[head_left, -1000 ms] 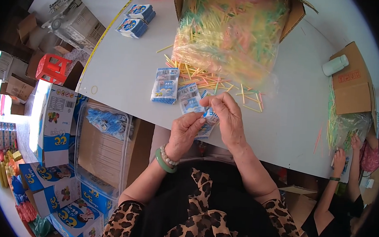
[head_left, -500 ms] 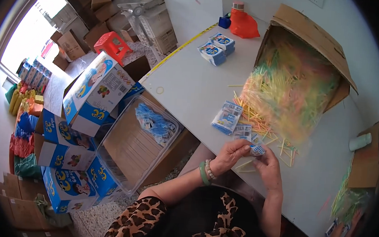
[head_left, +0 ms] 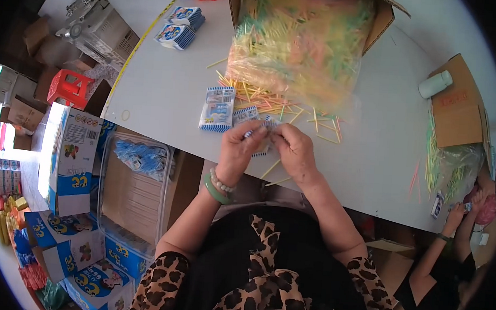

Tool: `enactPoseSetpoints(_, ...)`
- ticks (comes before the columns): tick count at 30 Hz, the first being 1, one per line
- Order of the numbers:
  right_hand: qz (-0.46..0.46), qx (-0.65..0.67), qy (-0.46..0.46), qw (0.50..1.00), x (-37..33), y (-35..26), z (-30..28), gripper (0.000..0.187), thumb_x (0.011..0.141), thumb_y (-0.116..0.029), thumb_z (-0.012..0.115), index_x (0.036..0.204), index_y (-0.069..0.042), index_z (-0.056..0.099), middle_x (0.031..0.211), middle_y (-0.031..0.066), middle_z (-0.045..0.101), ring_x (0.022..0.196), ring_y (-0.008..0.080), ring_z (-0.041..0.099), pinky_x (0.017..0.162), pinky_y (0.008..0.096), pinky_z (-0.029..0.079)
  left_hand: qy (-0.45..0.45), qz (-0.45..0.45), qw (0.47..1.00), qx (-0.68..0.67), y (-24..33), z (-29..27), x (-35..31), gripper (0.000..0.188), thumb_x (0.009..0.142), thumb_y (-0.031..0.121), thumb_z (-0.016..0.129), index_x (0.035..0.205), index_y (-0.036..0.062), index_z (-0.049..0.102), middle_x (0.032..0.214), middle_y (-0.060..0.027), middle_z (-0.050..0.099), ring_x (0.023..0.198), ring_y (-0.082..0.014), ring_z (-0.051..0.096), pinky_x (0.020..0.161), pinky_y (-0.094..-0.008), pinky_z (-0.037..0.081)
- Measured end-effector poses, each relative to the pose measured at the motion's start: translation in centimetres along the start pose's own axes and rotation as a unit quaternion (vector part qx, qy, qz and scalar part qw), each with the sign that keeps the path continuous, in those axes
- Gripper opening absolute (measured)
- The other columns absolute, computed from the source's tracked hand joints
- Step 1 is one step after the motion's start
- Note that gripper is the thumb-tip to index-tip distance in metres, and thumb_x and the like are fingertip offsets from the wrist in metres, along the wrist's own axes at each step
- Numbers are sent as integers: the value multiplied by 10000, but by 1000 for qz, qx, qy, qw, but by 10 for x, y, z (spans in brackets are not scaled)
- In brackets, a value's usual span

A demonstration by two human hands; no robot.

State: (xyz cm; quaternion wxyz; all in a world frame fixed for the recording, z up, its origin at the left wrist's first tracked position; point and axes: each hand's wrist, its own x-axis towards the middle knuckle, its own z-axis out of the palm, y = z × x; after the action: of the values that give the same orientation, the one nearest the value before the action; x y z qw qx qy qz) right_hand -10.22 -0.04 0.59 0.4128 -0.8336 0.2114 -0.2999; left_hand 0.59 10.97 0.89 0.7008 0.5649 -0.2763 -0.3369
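1. Left hand (head_left: 238,149) and right hand (head_left: 297,153): fingertips pinched on a mostly hidden blue-and-white plastic packet (head_left: 268,124), above the near edge of the white table (head_left: 166,93).
2. Brown cardboard box (head_left: 379,28), toward far edge: clear bag (head_left: 300,50) of thin multicoloured straws.
3. Clear plastic tub (head_left: 101,208) beside table: crumpled blue packets (head_left: 141,158).

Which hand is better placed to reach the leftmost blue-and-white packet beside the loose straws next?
Likely the left hand: it is nearer that packet, while the right hand is farther right. Both hands meet close together, so it may need freeing first.
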Motion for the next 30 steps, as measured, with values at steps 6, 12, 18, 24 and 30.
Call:
enactPoseSetpoints(6,-164,-140,-225,950,-33,-16,-39,327,703,-56,670,1024,-81,615,948,94,582,860,264,564,780,380,460,78,-3,997,-10,30,-35,-8,203,918,154,606,1018,-14,662,870,-14,656,746,-54,560,643,-205,453)
enactPoseSetpoints(12,-133,-74,-273,950,-30,0,-38,199,676,-116,691,860,-90,622,861,44,558,831,268,533,768,378,434,142,-110,965,-193,41,-58,-14,275,980,216,483,1056,-16,608,953,-78,664,840,-136,638,738,-276,524)
enactPoseSetpoints(18,-149,-142,-163,965,-35,9,-23,130,698,-121,695,784,-97,601,821,35,540,807,251,530,725,364,427,119,-34,992,-13,30,-77,-30,216,941,132,551,1044,-41,630,984,-78,655,904,-128,612,826,-275,489)
enactPoseSetpoints(24,-144,-232,-105,956,-38,3,-13,152,700,-95,702,809,-77,599,781,60,525,788,273,531,703,372,437,163,14,986,9,37,-70,-34,193,903,60,596,1072,-20,643,893,-46,671,807,-83,613,721,-222,502)
enactPoseSetpoints(30,101,113,-66,986,-27,-40,6,81,791,-22,660,842,-28,596,818,44,595,697,157,556,637,304,464,138,27,990,-11,27,-44,-31,278,878,16,619,1153,-15,598,907,-30,662,793,-67,603,713,-211,501)
